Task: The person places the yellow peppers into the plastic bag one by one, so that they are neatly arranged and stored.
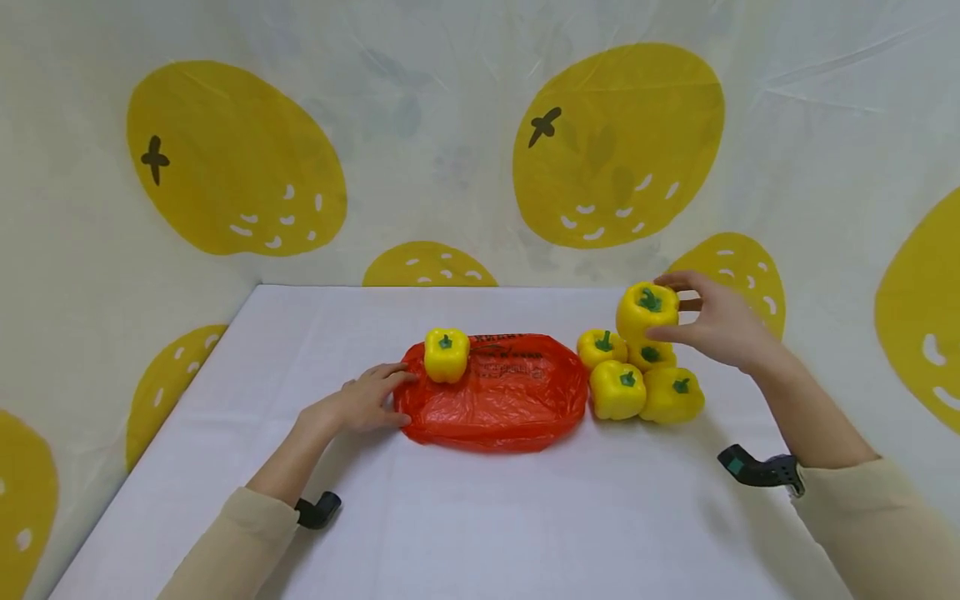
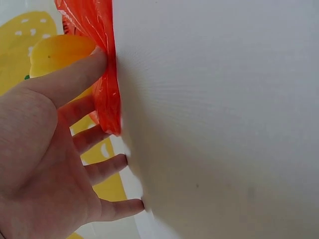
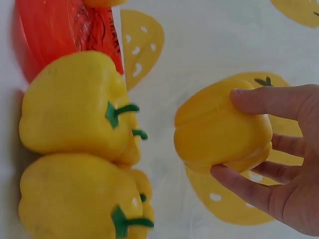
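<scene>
In the head view, my right hand (image 1: 723, 325) holds up a yellow bell pepper (image 1: 637, 315) with a green stem, above a cluster of others. The right wrist view shows thumb and fingers round the sides of this pepper (image 3: 219, 129). My left hand (image 1: 367, 400) touches the left edge of a flat red plastic bag (image 1: 495, 408), its fingers spread. From the left wrist, thumb and fingertips are seen at the edge of the bag (image 2: 107, 107), the lower fingers reaching the white tabletop. Another yellow bell pepper (image 1: 446, 357) stands on the left part of the bag.
Several yellow bell peppers, among them a front one (image 1: 617, 392) and a right one (image 1: 671, 398), sit close together at the bag's right end. The white table (image 1: 465, 525) runs back to a curtain (image 1: 435, 125) printed with large yellow fruit.
</scene>
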Tool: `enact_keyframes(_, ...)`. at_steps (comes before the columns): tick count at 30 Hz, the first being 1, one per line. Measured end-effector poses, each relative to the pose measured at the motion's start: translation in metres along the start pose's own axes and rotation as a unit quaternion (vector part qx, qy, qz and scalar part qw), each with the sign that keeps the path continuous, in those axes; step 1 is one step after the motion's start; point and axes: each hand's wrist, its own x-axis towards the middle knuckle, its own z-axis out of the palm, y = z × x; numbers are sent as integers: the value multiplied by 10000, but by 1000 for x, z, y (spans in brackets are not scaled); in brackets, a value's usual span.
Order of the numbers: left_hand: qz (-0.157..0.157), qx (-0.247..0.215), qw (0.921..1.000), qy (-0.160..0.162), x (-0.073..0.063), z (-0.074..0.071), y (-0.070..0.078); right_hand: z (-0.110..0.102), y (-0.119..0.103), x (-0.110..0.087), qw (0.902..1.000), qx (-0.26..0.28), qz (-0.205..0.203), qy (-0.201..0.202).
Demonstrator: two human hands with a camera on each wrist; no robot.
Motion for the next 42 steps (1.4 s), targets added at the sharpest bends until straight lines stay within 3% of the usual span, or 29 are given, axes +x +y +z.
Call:
enact_keyframes(13,-2,-2,10000,14,1,1,0,30,-41,2,9983,147,-519,-241)
enact_keyframes(25,-33,37,10000,-11,1,1,1,71,-60,8,9943,531,-745,-553)
enact_keyframes(34,-49,46,10000,13,1,1,-1,103,-67,13,9898,692,-1120,-546)
enact_keyframes(42,-1,33,10000,18,0,1,0,131,-72,10,9897,949,-881,-610)
